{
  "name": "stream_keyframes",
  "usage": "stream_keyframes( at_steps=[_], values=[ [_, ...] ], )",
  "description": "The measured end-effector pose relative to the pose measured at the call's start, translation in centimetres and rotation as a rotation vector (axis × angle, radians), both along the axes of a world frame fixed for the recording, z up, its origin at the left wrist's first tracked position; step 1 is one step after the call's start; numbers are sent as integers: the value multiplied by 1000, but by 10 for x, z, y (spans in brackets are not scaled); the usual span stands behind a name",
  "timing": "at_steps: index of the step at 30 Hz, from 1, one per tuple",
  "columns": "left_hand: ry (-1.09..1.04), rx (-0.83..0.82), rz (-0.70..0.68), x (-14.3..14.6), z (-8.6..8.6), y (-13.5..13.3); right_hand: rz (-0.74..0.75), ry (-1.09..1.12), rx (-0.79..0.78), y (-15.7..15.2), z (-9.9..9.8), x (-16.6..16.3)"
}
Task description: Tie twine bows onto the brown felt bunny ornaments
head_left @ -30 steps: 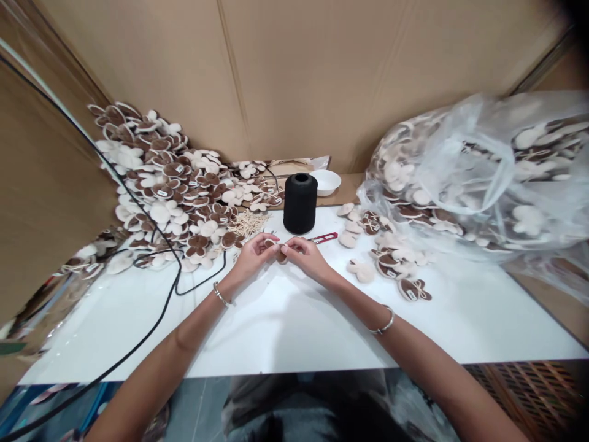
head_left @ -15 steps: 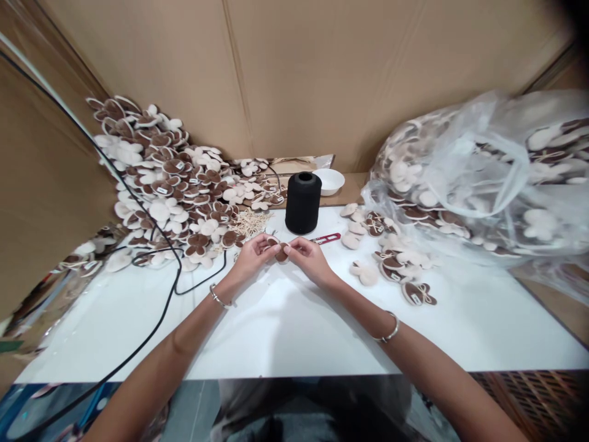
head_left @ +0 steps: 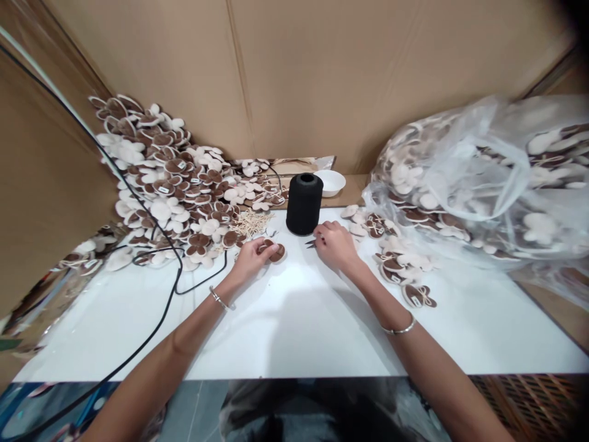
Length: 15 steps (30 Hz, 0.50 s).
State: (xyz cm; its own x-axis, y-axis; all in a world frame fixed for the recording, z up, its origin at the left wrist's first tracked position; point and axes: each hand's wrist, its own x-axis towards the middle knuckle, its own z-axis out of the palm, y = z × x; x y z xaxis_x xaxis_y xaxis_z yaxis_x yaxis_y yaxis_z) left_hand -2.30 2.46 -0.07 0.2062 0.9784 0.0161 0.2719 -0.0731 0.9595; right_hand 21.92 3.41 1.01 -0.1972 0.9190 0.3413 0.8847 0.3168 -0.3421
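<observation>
My left hand [head_left: 251, 259] pinches a small brown fuzzy bunny-shaped patch [head_left: 277, 252] just above the white table. My right hand [head_left: 336, 247] is closed over a pair of thread snips [head_left: 310, 244] lying on the tabletop. Only their dark pointed blades stick out to the left of my fingers; the handle is covered. Behind both hands stands a black cone of thread [head_left: 304, 204]. A bundle of cut cream cords [head_left: 252, 222] lies beyond my left hand.
A tall heap of brown and cream patches [head_left: 170, 178] fills the back left. At right, several patches, some with cord bows [head_left: 418, 296], lie before a clear plastic bag [head_left: 478, 178] full of them. A white bowl [head_left: 332, 183] sits behind the cone; a black cable [head_left: 177, 276] crosses the left side.
My right hand has let go of the patch and moved right onto the red-handled thread snips. The left hand keeps the patch, now a little lower and tilted.
</observation>
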Motion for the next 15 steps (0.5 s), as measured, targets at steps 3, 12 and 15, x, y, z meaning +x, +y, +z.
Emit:
stream_keyframes(
  at_steps=[3,12,15],
  values=[
    [5,-5,6,0,-3,1,-50,-201,-97,1,6,11],
    [-74,-108,-16,2,3,3,-42,-500,-336,-9,26,13],
    [-111,-89,-36,3,8,2,-42,-523,-376,-10,26,8]
  ],
)
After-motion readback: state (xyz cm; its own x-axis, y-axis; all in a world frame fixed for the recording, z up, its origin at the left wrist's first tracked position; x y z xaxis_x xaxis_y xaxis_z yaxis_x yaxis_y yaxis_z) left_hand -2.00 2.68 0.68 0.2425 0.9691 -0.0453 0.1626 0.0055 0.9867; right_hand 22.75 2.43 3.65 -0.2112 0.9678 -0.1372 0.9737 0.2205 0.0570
